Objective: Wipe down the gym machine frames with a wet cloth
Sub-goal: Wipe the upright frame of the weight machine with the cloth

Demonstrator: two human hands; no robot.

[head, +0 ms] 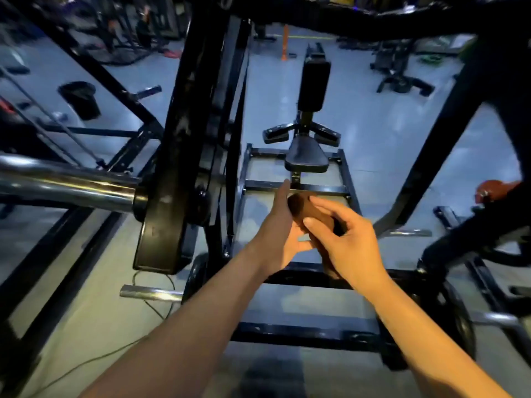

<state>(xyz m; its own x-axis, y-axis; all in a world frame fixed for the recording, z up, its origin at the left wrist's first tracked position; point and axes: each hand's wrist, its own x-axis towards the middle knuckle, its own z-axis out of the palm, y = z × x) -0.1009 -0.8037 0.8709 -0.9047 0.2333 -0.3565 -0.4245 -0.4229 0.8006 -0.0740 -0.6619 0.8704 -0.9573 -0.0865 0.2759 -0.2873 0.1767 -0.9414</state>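
Both hands meet in front of the body, above the base of the machine frame point(296, 278). Between them sits a dark brown cloth point(309, 212), bunched into a compact wad. The right hand point(349, 242) grasps it, thumb and fingers curled round the bundle. The left hand point(280, 228) lies against the cloth's near side with fingers extended; whether it grips or only supports the wad cannot be told. The likely reason for this 2-handed hold is to fold or reseat the cloth into a firm pad before it is applied to a surface. The cloth touches no part of the frame at this moment.

Nearest candidate surfaces: the thick black upright point(189, 116) just left of the hands, and the chrome sleeve point(66, 188) that projects from it toward the left edge. Beyond the hands stands the seat point(306, 156) with its upright back pad point(313, 84). A thin cable point(149, 300) trails over the floor.

The floor point(402, 133) is pale, smooth and glossy, with blurred reflections. The room is dimly lit; other dark machines stand well apart in the background, blurred
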